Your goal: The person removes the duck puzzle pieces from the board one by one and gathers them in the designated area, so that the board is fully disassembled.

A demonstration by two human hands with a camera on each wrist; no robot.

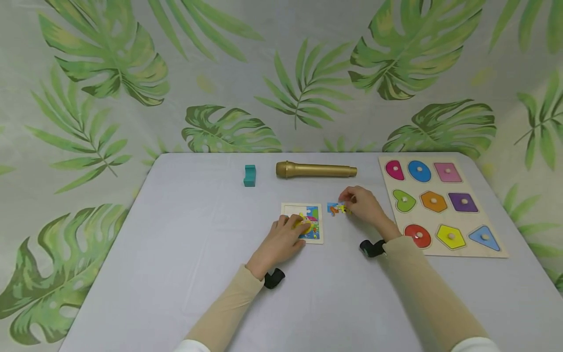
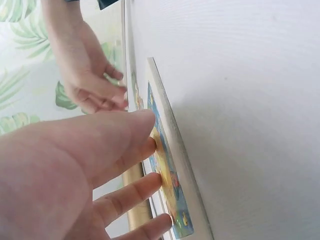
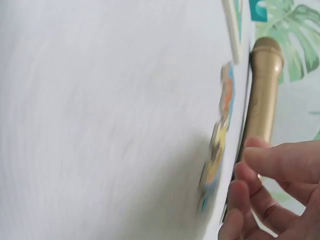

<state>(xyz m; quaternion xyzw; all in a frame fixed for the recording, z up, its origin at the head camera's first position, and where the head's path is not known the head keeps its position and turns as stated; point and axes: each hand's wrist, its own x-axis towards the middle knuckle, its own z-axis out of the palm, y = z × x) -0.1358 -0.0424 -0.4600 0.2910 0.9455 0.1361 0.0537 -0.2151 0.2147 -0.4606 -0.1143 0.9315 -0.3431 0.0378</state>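
Observation:
My left hand lies over a small jigsaw puzzle set in a square wooden tray. In the left wrist view its spread fingertips touch the printed picture. The tray's upper left shows bare pale wood; my hand hides part of the rest. Just right of the tray, several loose jigsaw pieces lie on the table. My right hand is beside them, fingers bent. In the right wrist view, the pieces lie apart from its fingertips, and nothing shows between thumb and fingers.
A gold microphone lies behind the puzzle, with a notched teal block to its left. On the right lies a wooden shape board with several coloured knobbed pieces. Leaf-patterned cloth hangs behind the white table.

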